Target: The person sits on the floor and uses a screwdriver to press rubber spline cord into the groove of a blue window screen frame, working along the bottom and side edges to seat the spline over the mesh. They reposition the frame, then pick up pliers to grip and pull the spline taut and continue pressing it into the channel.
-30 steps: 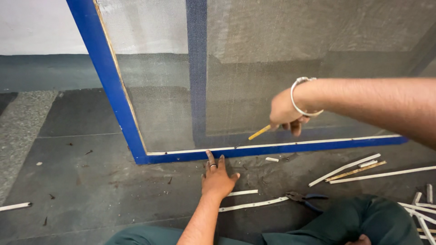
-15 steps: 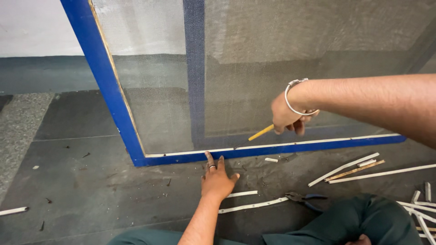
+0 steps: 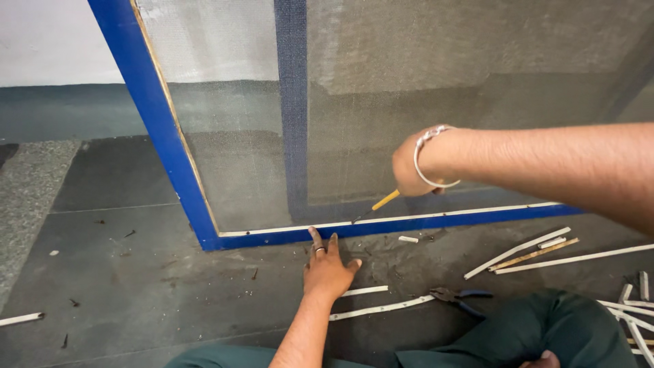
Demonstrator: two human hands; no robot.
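The right hand [image 3: 414,167] is closing around a yellow-handled screwdriver [image 3: 377,206], and its tip is now sitting a little further left on the thin white strip [image 3: 436,217] of the blue-framed mesh screen [image 3: 167,146]. The left hand [image 3: 328,268] is staying flat and open on the dark floor [image 3: 136,272], holding nothing, fingertips touching the frame's bottom rail, so the work along the strip seems to be continuing.

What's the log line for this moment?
left hand: flat on floor, fingertips at blue frame | right hand: grip on yellow tool, tip at white strip | pliers: on floor
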